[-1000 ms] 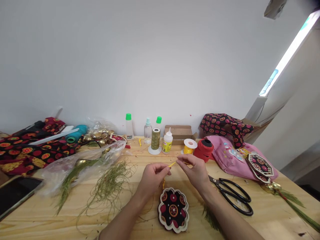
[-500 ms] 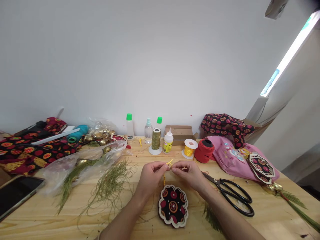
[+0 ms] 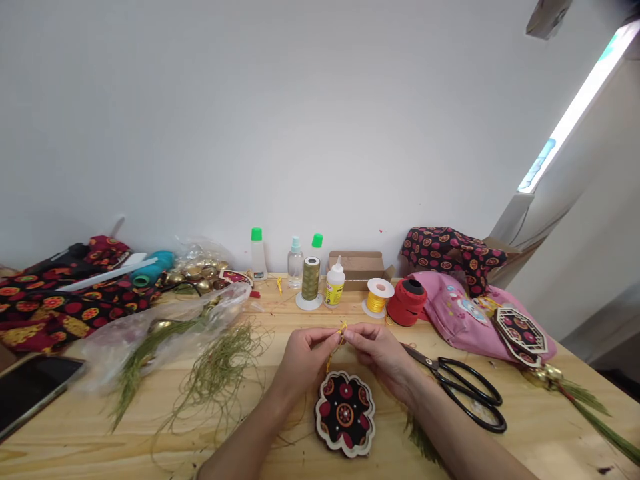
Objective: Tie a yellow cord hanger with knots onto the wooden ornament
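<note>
Both hands meet at the middle of the table, pinching a thin yellow cord. My left hand has thumb and forefinger closed on it from the left. From the right, my right hand grips it the same way, fingertips almost touching the left ones. A small loop or knot of the cord shows between the fingertips; its details are too small to tell. The cord runs down to a flower-shaped ornament with a pale scalloped frame and dark patterned fabric, lying flat on the table below the hands.
Black-handled scissors lie right of my right arm. Loose green threads spread left. Behind the hands stand a green thread spool, a glue bottle, a yellow cord spool and a red thread cone. A phone lies far left.
The fingertips have drawn closer together, and the yellow cord's loop between them looks smaller. The ornament lies practically where it was; the view has shifted slightly.
</note>
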A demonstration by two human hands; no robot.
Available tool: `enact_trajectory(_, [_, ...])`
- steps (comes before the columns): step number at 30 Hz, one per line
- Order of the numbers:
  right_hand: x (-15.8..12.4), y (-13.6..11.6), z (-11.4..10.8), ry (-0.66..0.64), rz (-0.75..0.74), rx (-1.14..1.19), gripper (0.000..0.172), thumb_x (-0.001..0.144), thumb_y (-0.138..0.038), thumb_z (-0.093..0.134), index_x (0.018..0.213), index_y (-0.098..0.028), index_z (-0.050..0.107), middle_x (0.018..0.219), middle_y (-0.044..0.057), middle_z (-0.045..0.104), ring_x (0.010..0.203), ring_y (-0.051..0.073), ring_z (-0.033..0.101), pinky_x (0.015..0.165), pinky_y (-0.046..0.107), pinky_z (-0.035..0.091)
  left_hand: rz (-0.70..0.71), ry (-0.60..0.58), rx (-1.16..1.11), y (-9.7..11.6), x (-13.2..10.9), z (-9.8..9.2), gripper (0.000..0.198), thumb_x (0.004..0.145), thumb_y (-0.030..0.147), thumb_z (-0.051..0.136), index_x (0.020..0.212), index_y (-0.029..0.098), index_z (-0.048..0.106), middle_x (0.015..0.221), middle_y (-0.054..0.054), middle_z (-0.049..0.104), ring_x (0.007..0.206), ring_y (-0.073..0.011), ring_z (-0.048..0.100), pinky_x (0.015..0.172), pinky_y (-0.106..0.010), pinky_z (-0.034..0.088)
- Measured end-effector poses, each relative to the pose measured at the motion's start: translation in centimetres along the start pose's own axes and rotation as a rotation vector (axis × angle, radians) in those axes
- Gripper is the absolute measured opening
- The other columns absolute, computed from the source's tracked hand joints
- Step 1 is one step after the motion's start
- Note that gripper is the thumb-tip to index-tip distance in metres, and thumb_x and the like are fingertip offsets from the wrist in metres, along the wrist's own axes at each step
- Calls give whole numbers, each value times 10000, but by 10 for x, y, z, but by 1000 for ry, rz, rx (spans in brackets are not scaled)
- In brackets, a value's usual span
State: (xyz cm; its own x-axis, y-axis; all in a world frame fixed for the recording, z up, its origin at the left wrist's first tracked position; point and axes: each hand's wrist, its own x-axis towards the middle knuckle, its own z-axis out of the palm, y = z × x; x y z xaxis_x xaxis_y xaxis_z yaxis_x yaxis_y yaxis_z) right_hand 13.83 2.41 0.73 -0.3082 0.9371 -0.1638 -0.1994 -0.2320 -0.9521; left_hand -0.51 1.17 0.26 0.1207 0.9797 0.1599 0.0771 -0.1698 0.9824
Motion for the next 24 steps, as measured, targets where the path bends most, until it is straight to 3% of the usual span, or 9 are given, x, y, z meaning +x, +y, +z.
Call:
enact_trajectory(8, [1,6,3,48,-75,77,183,598,-288,666,652,-122,610,555,-24,517,431,16,305,384,166,154,-10,-35,-79,-3,1,1,234,672,261,567,838,128,666,803,-65,689,761,-201,604,737,-308,453])
enact_trajectory(14, [2,8,6,84,-102,72,200,592,-293,669,667,-121,601,537,-35,498,417,11,294,374,159,157,-17,-40,-108,-2,1,2,240,664,256,577,850,131,662,810,-62,688,766,-195,600,737,-301,449])
enact_trajectory(24, [0,8,9,96,-71,150,174,580,-265,681,676,-141,608,582,-33,525,469,25,358,396,152,203,-38,-31,-117,1,0,3,224,662,241,577,841,139,666,788,-55,691,734,-185,601,715,-288,452])
